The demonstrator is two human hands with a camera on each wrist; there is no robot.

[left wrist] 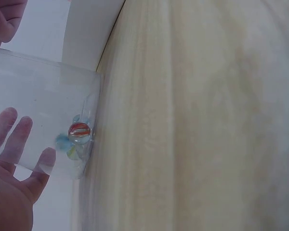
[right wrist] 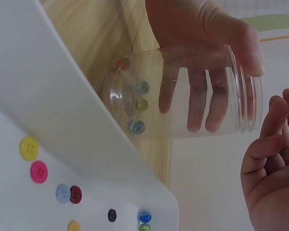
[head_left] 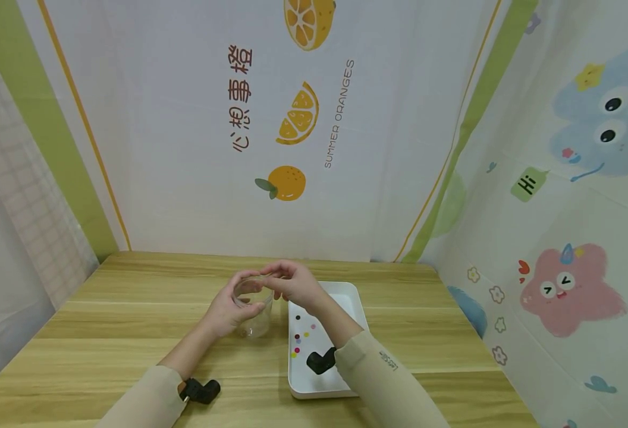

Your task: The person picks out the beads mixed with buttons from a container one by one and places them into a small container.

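Note:
A clear plastic jar [head_left: 254,326] stands upright on the wooden table, and my left hand [head_left: 227,310] grips it around its upper part. Several glass marbles lie at the bottom: a red-streaked marble [left wrist: 79,133], a green marble [right wrist: 142,104] and blue marbles, one of them a blue marble [right wrist: 137,127]. My right hand [head_left: 297,286] is at the jar's open mouth, fingers curled and fingertips close to the rim. In the right wrist view the right hand's fingertips [right wrist: 275,103] come together beside the threaded opening; I cannot tell whether anything is between them.
A white tray [head_left: 304,381] stands right of the jar, under my right forearm. On it lie several buttons, among them a yellow button [right wrist: 29,148] and a pink button [right wrist: 38,172], plus a blue marble [right wrist: 144,216] and a green marble [right wrist: 144,227]. A printed curtain [head_left: 185,196] hangs behind the table.

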